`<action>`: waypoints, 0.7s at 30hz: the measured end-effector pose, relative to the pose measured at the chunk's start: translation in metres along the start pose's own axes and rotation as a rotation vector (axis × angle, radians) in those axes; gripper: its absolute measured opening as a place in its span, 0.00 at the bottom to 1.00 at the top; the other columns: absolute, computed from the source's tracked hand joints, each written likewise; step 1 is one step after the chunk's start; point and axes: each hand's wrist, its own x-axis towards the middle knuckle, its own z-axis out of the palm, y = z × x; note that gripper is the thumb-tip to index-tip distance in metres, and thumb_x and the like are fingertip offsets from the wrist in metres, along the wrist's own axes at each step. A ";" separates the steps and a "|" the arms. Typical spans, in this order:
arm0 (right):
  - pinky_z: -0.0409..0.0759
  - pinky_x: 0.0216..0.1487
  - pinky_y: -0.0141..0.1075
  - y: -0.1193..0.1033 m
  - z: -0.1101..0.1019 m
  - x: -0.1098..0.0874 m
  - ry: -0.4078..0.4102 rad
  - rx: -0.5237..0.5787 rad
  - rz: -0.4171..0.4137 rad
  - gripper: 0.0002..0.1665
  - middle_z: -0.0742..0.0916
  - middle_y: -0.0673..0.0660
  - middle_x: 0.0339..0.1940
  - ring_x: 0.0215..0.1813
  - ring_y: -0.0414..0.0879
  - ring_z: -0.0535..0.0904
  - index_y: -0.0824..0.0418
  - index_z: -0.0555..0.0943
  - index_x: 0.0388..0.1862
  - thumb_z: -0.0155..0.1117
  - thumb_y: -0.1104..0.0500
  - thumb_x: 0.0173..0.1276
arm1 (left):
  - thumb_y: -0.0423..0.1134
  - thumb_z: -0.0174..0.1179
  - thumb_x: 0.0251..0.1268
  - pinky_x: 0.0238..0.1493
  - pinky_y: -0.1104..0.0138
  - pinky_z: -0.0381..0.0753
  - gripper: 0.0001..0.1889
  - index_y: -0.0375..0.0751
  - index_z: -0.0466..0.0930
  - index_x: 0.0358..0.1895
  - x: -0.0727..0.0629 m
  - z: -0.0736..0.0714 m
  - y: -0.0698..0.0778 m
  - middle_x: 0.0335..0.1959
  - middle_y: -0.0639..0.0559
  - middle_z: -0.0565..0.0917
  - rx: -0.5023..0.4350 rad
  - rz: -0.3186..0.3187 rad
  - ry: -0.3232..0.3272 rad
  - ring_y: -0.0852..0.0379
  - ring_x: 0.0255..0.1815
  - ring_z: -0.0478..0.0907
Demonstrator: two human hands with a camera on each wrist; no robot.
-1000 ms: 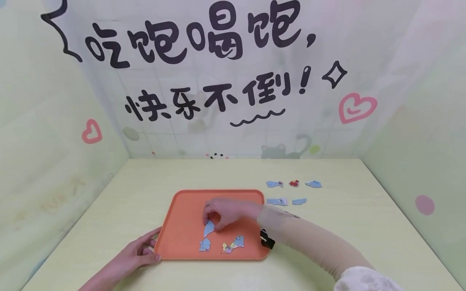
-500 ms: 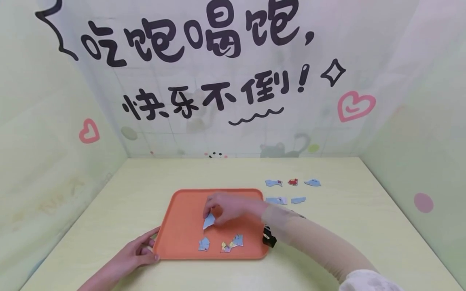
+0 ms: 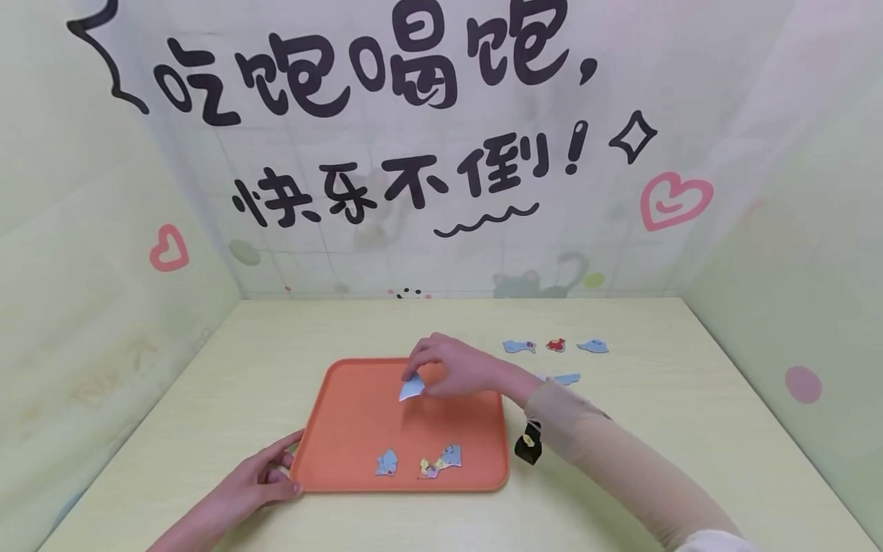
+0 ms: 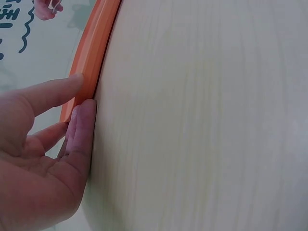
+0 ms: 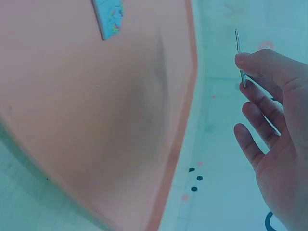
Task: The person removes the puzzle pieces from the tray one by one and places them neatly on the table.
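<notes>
Over the orange tray (image 3: 348, 422), toward twelve o'clock, a blue puzzle piece (image 3: 411, 390) is pinched by the right hand (image 3: 461, 365), while the eight-o'clock rim is pinched by the left hand (image 3: 258, 477).

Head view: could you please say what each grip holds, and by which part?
Right grip: a thin blue irregular piece, by its upper part. Left grip: an orange rectangular tray, by its near left corner.

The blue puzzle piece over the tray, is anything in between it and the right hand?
Nothing I can see: the right hand pinches the blue puzzle piece directly, up off the orange tray.
</notes>
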 end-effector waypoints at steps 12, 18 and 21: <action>0.76 0.56 0.40 0.010 -0.025 -0.037 0.243 0.006 -0.060 0.17 0.83 0.47 0.50 0.56 0.42 0.72 0.49 0.86 0.49 0.73 0.57 0.60 | 0.38 0.67 0.62 0.39 0.73 0.76 0.47 0.31 0.46 0.78 0.002 0.000 0.000 0.51 0.43 0.70 0.007 -0.007 0.004 0.67 0.36 0.71; 0.76 0.57 0.46 0.020 -0.038 -0.059 0.320 0.022 -0.033 0.17 0.84 0.48 0.50 0.57 0.44 0.73 0.50 0.86 0.49 0.74 0.57 0.60 | 0.38 0.67 0.62 0.39 0.74 0.74 0.47 0.30 0.47 0.78 0.002 0.000 0.001 0.50 0.44 0.70 0.015 0.013 0.006 0.67 0.35 0.71; 0.75 0.59 0.45 0.026 -0.046 -0.070 0.370 -0.011 -0.020 0.18 0.85 0.49 0.50 0.57 0.45 0.74 0.51 0.86 0.50 0.74 0.57 0.59 | 0.38 0.67 0.62 0.39 0.74 0.74 0.47 0.30 0.47 0.78 0.002 0.000 0.000 0.49 0.46 0.70 0.014 0.012 0.003 0.67 0.35 0.71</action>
